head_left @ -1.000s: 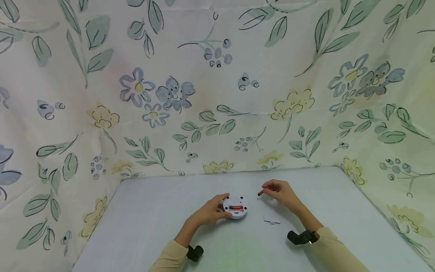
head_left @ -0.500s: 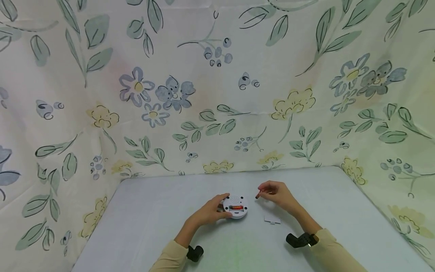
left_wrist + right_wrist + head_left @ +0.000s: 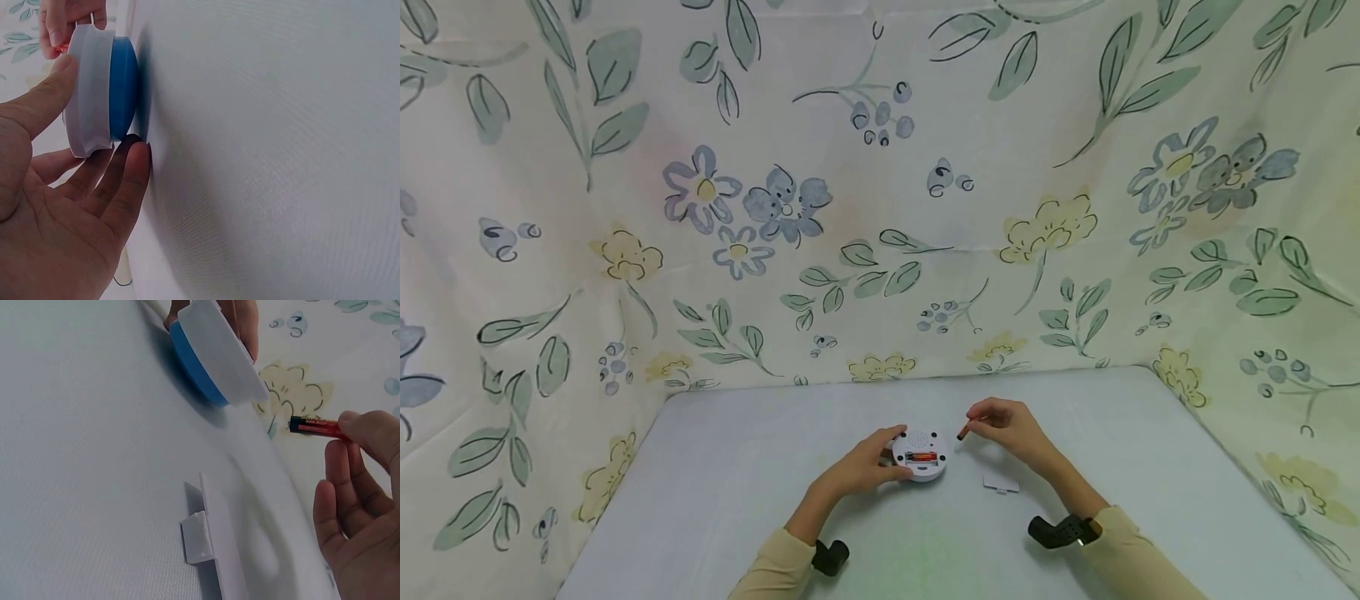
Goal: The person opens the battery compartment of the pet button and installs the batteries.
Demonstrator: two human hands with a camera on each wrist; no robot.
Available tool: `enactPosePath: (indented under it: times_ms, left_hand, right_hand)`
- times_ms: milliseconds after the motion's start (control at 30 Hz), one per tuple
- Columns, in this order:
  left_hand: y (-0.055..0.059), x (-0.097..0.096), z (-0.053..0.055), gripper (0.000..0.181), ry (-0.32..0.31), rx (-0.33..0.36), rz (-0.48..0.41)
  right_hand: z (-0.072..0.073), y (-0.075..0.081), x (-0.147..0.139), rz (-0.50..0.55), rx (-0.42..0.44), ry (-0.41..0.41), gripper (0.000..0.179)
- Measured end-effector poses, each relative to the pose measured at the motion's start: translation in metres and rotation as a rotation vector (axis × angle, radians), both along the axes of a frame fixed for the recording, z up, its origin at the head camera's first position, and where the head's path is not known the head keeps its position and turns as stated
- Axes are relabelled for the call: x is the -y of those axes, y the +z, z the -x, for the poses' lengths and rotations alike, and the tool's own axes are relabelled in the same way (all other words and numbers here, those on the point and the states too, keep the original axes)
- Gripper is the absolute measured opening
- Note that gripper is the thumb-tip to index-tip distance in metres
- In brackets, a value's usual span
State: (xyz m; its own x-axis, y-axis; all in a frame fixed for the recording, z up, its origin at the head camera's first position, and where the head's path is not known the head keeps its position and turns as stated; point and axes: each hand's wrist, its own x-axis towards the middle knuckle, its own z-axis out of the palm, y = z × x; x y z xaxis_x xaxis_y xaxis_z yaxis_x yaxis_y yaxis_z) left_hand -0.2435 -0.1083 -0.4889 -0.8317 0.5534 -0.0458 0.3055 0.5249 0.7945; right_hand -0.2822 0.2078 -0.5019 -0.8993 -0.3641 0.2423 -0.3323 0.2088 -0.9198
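A round white battery-powered device (image 3: 919,441) lies on the table, its open battery compartment facing up. One red battery (image 3: 921,457) shows inside that compartment. My left hand (image 3: 861,467) grips the device by its left side, thumb at the near edge and fingers at the far edge. In the left wrist view the device's blue underside (image 3: 124,87) faces the table. To the right of the device, my right hand (image 3: 1011,427) pinches a red battery with a black end (image 3: 315,427) between thumb and fingers. The battery is apart from the device, black end pointing toward it.
A white battery cover (image 3: 1001,483) with a small tab lies on the table right of the device, below my right hand. The white tabletop (image 3: 745,483) ends at a floral cloth (image 3: 880,317) behind and at both sides.
My right hand has moved a little to the left, bringing its battery closer to the device. The left hand and the device have stayed in place.
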Motion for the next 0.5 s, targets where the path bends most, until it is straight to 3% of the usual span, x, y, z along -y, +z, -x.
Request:
enactPosePath:
  times_ms: [233,500]
  left_hand:
    - [-0.001,0.000,0.001,0.076,0.005,0.005,0.005]
    - [-0.002,-0.001,0.001,0.077,-0.025,-0.041,-0.002]
  right_hand:
    - [-0.002,0.002,0.006,0.018,0.018,0.003,0.030]
    - [-0.003,0.003,0.012,0.088,0.009,0.056,0.017]
